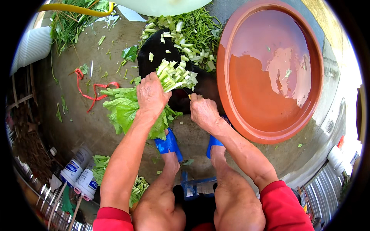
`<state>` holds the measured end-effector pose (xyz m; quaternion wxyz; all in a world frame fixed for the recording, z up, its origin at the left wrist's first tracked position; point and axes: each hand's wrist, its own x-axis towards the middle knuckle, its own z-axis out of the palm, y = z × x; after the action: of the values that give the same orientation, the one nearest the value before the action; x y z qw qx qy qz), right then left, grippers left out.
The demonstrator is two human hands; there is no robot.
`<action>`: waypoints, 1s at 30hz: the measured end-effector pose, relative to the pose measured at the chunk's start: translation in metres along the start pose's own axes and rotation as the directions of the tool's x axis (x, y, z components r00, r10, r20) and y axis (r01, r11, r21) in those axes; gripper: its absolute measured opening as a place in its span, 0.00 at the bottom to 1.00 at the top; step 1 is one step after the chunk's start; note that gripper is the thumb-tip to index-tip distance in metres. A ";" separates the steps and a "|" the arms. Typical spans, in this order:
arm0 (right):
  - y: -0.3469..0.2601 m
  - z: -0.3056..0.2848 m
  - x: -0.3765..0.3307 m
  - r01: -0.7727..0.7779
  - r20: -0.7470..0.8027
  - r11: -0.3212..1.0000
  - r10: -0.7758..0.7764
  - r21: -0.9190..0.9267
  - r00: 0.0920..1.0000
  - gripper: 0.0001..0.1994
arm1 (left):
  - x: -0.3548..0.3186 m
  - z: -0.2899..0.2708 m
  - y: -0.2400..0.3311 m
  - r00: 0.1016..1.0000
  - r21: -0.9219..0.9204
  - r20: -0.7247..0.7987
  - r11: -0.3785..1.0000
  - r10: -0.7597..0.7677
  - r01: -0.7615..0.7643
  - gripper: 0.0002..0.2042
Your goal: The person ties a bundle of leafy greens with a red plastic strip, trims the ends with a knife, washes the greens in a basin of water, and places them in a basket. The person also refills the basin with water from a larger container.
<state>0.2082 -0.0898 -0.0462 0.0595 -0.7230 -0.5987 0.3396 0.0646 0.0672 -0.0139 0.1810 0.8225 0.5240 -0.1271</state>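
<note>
My left hand (pixel 151 92) is closed around a bunch of leafy greens (pixel 122 107), its broad leaves hanging toward me on the left. The pale stalk ends point away to the right, with cut pieces (pixel 178 74) heaped at and beyond them. Close by on the right, my right hand (pixel 206 111) grips a knife (pixel 189 95); only a bit of yellow and a short dark length show, the rest covered by fingers and stalks. Under the stalks lies a dark, flat surface (pixel 154 50) with a few loose pieces on it. Farther off, chopped greens (pixel 198 29) form a pile.
A large reddish-brown basin (pixel 271 138) with water stands at the right. Red ribbon (pixel 92 96) and scraps lie on the wet ground at left, below a yellow hose (pixel 77 9). White buckets (pixel 85 183) and more greens (pixel 101 166) are at lower left. My feet wear blue slippers (pixel 168 144).
</note>
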 end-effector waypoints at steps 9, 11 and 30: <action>-0.031 -0.043 -0.028 0.027 -0.241 0.892 0.092 0.451 0.966 0.12 | -0.009 -0.005 -0.008 0.999 0.035 -0.040 0.999 -0.006 0.007 0.37; -0.044 -0.057 -0.001 0.149 -0.364 0.894 0.017 0.422 0.931 0.12 | -0.011 -0.003 -0.010 0.999 0.055 -0.035 0.998 0.000 0.002 0.38; -0.037 -0.046 0.067 0.132 -0.069 0.989 -0.127 0.072 0.990 0.07 | -0.011 0.002 -0.005 0.999 0.092 -0.039 0.996 0.018 -0.015 0.33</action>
<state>0.2073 -0.0039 -0.0209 0.1282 -0.6903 -0.6287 0.3345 0.0554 0.0589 -0.0123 0.1335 0.8366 0.5143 -0.1331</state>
